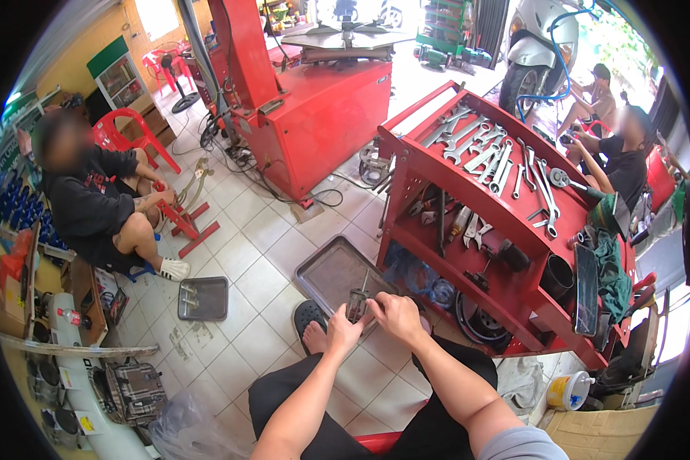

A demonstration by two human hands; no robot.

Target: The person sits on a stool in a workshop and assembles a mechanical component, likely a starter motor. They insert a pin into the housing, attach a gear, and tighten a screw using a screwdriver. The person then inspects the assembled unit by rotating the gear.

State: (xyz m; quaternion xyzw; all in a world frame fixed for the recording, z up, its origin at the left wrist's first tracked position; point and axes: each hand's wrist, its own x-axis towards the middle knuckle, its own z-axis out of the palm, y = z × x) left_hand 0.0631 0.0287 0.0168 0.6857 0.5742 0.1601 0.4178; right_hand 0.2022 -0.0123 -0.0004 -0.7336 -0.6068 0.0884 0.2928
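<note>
My left hand [345,330] is closed around the lower end of a small dark metal part [356,305] with a thin rod standing up from it. On its right side, my right hand [398,315] is closed too, its thumb and fingers pinched together at the part. Whether those fingers also hold some smaller piece is hidden. Both hands are between my knees, just above the near end of a dark metal tray [322,266] on the tiled floor. The part's exact kind is too small to tell.
To the right stands a red tool cart [437,222] with several wrenches [498,157] on top. A red machine [322,123] rises ahead. A smaller tray [203,299] lies left, near a seated person [100,192]. Two people sit far right by a motorbike [540,50].
</note>
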